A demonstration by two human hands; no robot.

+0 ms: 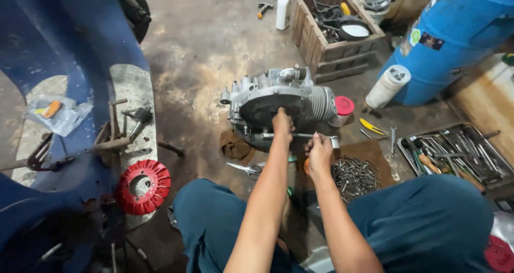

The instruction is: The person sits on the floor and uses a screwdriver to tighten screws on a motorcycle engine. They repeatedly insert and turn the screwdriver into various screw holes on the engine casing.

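A small grey engine point(278, 104) with cooling fins and a dark round cover sits on the concrete floor in front of me. My left hand point(282, 124) presses against the lower edge of the round cover. My right hand point(319, 154) is closed around the handle of a long metal socket wrench point(300, 136), whose shaft runs left to the engine's lower front. Both forearms reach forward between my knees.
A blue scooter body point(59, 91) with a red fan wheel point(143, 186) lies left. Scissors point(243, 169), a pile of bolts point(353, 175) and a tool tray point(460, 152) sit nearby. A wooden crate point(334, 29), white bottle point(283, 8) and blue barrel point(455, 34) stand behind.
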